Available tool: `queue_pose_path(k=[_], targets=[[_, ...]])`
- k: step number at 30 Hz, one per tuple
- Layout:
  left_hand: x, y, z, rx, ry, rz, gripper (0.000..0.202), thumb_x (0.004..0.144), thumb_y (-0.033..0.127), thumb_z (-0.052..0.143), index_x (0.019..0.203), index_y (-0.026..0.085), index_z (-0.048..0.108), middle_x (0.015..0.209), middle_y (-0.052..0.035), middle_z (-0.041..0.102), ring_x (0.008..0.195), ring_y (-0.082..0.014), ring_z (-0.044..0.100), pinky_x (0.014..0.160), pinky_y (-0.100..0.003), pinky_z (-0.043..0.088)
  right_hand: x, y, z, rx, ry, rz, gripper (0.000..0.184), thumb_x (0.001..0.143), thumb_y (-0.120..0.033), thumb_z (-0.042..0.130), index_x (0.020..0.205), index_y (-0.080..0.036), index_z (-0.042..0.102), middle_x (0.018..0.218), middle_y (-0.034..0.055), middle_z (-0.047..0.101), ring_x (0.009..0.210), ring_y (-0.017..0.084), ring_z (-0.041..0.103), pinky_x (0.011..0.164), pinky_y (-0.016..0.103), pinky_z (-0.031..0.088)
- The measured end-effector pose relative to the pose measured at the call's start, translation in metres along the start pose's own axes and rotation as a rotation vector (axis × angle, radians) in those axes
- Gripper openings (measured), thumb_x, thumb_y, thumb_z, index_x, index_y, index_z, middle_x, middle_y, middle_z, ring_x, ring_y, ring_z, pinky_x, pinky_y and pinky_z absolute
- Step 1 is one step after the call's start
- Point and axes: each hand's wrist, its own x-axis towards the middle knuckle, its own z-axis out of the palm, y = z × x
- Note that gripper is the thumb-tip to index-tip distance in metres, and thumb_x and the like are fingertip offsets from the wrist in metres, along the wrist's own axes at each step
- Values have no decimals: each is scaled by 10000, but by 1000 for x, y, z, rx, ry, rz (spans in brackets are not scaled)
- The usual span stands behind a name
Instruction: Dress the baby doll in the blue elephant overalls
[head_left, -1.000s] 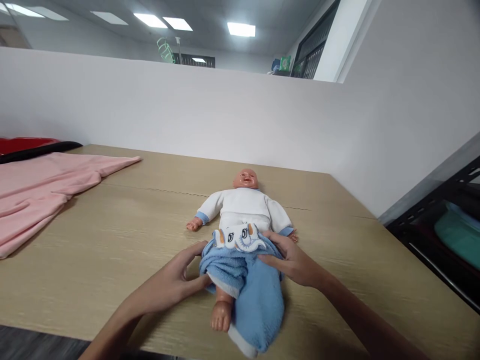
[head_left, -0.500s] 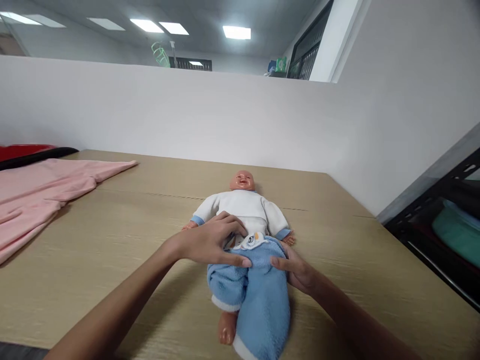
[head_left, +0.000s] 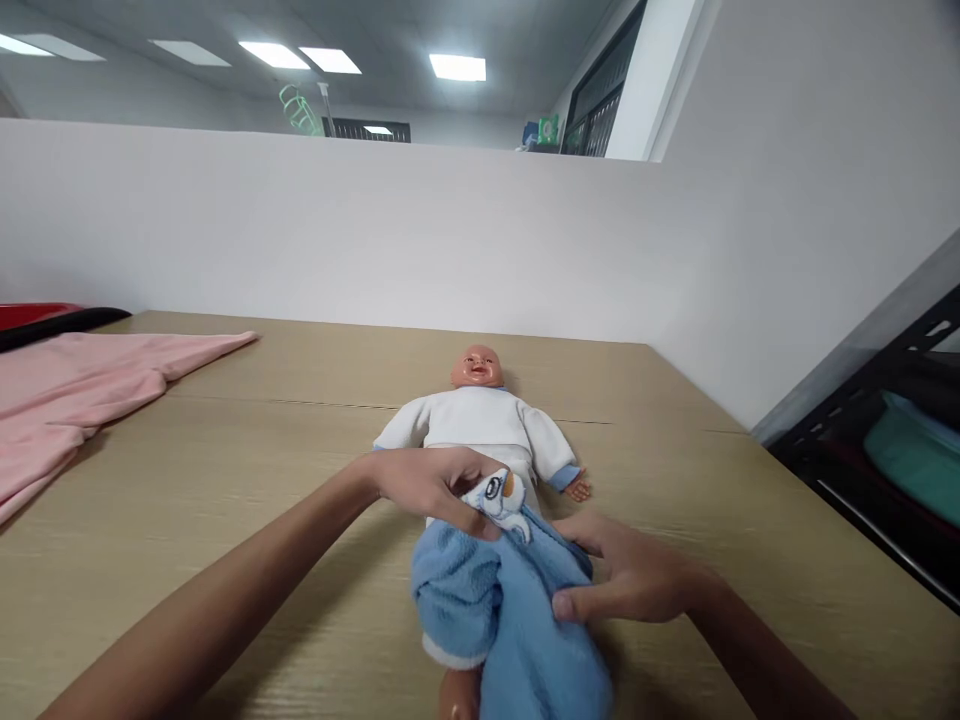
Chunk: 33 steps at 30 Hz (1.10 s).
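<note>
A baby doll (head_left: 478, 368) lies on its back on the table, head away from me, in a white top (head_left: 474, 415) with blue cuffs. Fluffy blue pants (head_left: 457, 575) with a cartoon patch cover its hips and legs. One bare foot pokes out of the left pant leg; the right leg's fabric hangs past the foot. My left hand (head_left: 442, 490) pinches the waistband beside the patch, fingers behind it and thumb in front. At the right side of the pants, my right hand (head_left: 626, 570) grips the cloth between thumb and fingers; some fingertips are hidden by it.
On the left of the wooden table (head_left: 300, 450) lies a pink garment (head_left: 97, 385), with a red and black object (head_left: 60, 318) behind it. A white wall (head_left: 360, 230) borders the back. To the right stands a black shelf (head_left: 847, 470) holding green cloth.
My left hand has pulled the waistband with its patch up off the doll's belly. My right hand has shifted right and slightly down, drawing the right side of the pants outward.
</note>
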Motion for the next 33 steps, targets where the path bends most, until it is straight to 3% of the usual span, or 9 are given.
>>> queue_pose_path(k=[4,8,11,16,19,22,25,29,33], targets=[[8,5,16,66,-1,-32,417,748,437,943,965,201,676,918,11,686,834,-162,644,738,-237,539,-3,6,0,168,95,-11,443,967,-620,698,1172,-231,747,1014,42,681,925,231,628,817,332,543],[15,-2,22,-3,-4,-47,503,649,439,1000,1016,217,737,1071,-17,771,1040,-244,724,912,-303,607,0,10,4,181,283,24,447,1012,-633,632,1264,-275,719,1099,53,692,1031,247,642,940,368,545],[15,-12,17,15,46,-84,470,660,414,995,1018,222,758,1049,3,789,994,-223,746,883,-273,609,0,2,4,188,125,77,485,988,-614,679,1330,-271,697,1183,57,688,1152,272,623,1022,381,511],[10,-16,16,19,-35,-40,332,698,384,977,892,199,781,921,10,780,829,-172,717,730,-215,601,-1,-4,1,208,-110,136,494,786,-578,887,1093,-207,776,919,11,640,838,200,564,739,284,483],[14,-15,21,19,-103,54,372,685,358,983,924,179,762,980,-24,782,908,-214,729,833,-263,636,2,6,0,241,9,47,390,880,-565,812,1055,-220,762,932,11,635,847,193,560,777,294,483],[19,-20,26,-49,-210,106,322,849,394,854,1039,159,742,1049,-58,782,973,-220,739,925,-287,629,4,20,0,253,186,16,365,942,-592,744,1046,-242,753,940,14,649,860,199,588,790,301,508],[23,-24,29,-35,-126,116,317,972,449,713,1100,161,734,1106,-66,777,1041,-221,739,1011,-320,609,3,27,0,267,232,111,415,986,-632,671,1087,-238,758,985,32,695,881,213,641,817,327,547],[25,-21,32,-44,-5,131,337,1006,456,674,1187,185,758,1243,-60,769,1194,-236,721,1135,-353,552,-3,18,-1,268,23,92,582,865,-667,802,1241,-225,754,1147,79,748,1078,297,715,964,419,579],[24,-26,27,-114,-51,98,377,965,485,730,1169,170,771,1173,-65,793,1116,-246,753,1079,-355,593,-5,3,1,264,-130,26,856,656,-524,1003,1392,-221,687,1233,109,754,1228,361,707,1048,453,565]])
